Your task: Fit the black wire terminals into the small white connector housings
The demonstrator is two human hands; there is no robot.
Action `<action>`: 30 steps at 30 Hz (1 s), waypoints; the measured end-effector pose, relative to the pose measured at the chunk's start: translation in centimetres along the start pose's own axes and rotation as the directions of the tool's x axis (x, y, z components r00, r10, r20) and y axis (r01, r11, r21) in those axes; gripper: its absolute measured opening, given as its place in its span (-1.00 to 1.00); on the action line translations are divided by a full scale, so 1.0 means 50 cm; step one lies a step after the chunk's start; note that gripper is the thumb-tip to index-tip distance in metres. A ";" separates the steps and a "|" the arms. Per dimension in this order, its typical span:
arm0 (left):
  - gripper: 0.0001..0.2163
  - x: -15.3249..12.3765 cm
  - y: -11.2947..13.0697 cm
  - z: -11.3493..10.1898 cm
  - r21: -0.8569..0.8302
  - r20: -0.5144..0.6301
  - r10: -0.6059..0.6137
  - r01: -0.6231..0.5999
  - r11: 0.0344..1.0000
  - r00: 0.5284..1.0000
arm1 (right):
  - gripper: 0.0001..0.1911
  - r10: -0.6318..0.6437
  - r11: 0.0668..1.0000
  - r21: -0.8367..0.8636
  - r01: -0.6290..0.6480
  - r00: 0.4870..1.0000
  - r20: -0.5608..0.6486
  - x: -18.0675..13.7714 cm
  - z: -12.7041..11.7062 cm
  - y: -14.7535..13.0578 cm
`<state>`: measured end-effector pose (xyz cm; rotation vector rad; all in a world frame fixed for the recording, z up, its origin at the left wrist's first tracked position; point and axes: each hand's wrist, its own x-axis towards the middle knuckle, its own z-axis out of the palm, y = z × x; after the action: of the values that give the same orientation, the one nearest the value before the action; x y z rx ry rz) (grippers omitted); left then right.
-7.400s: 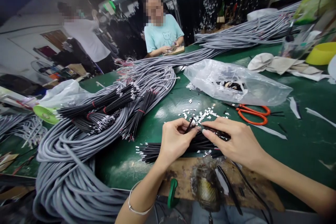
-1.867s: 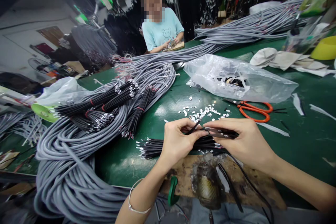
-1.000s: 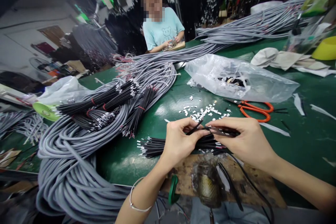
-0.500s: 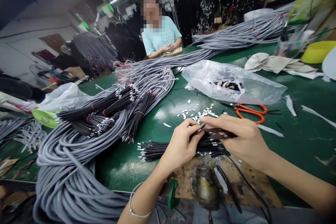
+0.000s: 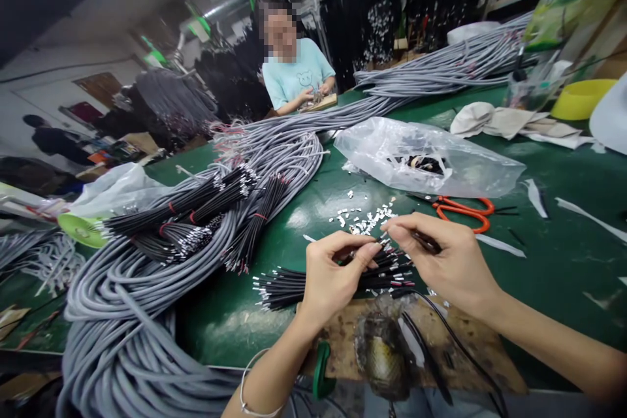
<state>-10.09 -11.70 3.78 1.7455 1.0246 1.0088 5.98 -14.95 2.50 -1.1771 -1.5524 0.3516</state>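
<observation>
My left hand is closed, with thumb and forefinger pinching a thin black cable near its tip. Just right of that tip is my right hand, its thumb and forefinger brought together. Something dark shows inside its curled fingers, too hidden to name. Below both hands lies a bundle of short black cables with white ends, partly covered by the left hand. Small white scraps are scattered on the green table beyond my fingertips.
Orange-handled scissors and a clear plastic bag lie beyond my hands. Grey cable coils and tied black bundles fill the left. A wooden board with a soldering-like device is in front. A person sits opposite.
My right hand has drawn slightly away from the left, and its extended forefinger has curled in toward the thumb. The cable tip in my left hand now shows between the hands.
</observation>
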 end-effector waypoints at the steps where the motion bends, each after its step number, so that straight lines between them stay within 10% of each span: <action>1: -0.89 0.000 0.001 0.000 -0.031 -0.034 -0.020 0.019 0.999 0.999 | -0.86 0.005 1.000 -0.011 -0.006 1.000 -0.002 0.001 -0.001 -0.002; 9: -0.92 0.002 0.004 -0.003 -0.028 -0.189 -0.024 0.019 0.999 0.982 | -0.73 0.015 0.998 -0.066 -0.009 0.995 0.094 -0.004 -0.005 -0.003; 30: -0.85 0.006 0.005 -0.005 -0.072 -0.035 -0.050 0.048 0.996 0.998 | -0.81 -0.008 0.996 -0.090 0.012 0.999 0.044 -0.007 -0.007 -0.008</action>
<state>-10.17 -11.42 4.15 1.6423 1.0374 1.0372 6.07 -15.54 2.75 -1.2382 -1.6257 0.3043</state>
